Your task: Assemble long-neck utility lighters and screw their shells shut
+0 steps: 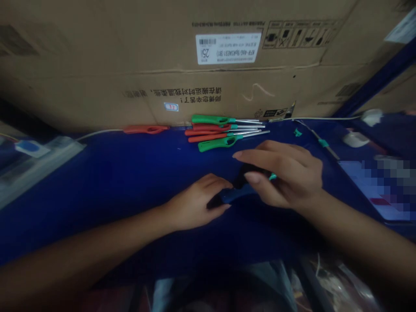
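My left hand is closed round the black end of a blue-and-black handled object; its exact kind cannot be made out in the dim, blurred view. At its other end, my right hand curls thumb and fingers about a black part. A small teal bit shows beside the right fingers, and the palm hides what lies behind. Just beyond my hands lie several stick lighters, among them a green lighter and a red lighter, their metal tubes pointing right.
A large cardboard box stands along the back of the blue table. An orange-red lighter body rests against it. On the right are a teal scrap, a thin tool with a teal collar and a phone-like screen.
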The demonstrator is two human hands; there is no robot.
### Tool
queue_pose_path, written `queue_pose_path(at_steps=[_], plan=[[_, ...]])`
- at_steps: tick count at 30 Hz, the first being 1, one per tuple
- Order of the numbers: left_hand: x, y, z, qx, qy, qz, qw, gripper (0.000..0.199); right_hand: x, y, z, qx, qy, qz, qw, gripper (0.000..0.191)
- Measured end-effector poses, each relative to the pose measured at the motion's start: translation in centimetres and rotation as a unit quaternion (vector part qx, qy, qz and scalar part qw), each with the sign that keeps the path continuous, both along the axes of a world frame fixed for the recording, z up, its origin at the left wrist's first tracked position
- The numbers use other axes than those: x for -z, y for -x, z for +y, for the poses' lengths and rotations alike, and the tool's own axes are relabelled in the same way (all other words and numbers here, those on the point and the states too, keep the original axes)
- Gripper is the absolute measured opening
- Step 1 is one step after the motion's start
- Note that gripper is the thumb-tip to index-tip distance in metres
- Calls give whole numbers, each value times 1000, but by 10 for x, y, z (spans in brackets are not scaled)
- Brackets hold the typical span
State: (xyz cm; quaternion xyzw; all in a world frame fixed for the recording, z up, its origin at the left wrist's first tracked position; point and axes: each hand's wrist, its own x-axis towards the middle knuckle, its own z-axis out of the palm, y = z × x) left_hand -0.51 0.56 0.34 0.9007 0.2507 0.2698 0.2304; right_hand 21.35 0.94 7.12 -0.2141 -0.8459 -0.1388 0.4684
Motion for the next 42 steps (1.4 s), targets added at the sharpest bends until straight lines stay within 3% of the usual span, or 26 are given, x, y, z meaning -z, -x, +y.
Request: queue_pose_path(at_steps=[3,5,11,16,21,26,31,36,38,40,42], plan=[[1,0,-1,-4,-4,5,1000,31,-2,3,0,-56,110,-13,992,38],[1,0,-1,-7,-10,8,1000,31,-3,4,0,-84,147,-8,985,39],[1,-1,-2,-13,-30,-9,999,27,-3,3,-1,-57,43,4,997,32],[0,-1,-2,-15,-25,-7,1000,27,-6,5,-3,-135,164,6,977,34],[0,-1,-2,-12,-11,-16,1000,26,-3,3,0,-75,43,10,996,31],[0,-1,-1,-11,-1,-8,1000,28,-5,5,-2,-122,180,4,976,37],[0,-1,-1,-10,-9,-19,1000,28,-4,2,-2,-33,67,13,997,25],[-1,-2,-1,-7,1,-15,1000,27,-5,2,2,-134,237,-8,962,38],[0,-2,-1,-10,1,-15,1000,27,-5,2,3,-137,213,-1,967,33],[0,-1,-1,-10,-1,-21,1000,26,-5,2,2,-105,129,-3,986,30],[0,-1,-1,-8,-3,-25,1000,26,-5,2,1,-88,93,-11,992,30]])
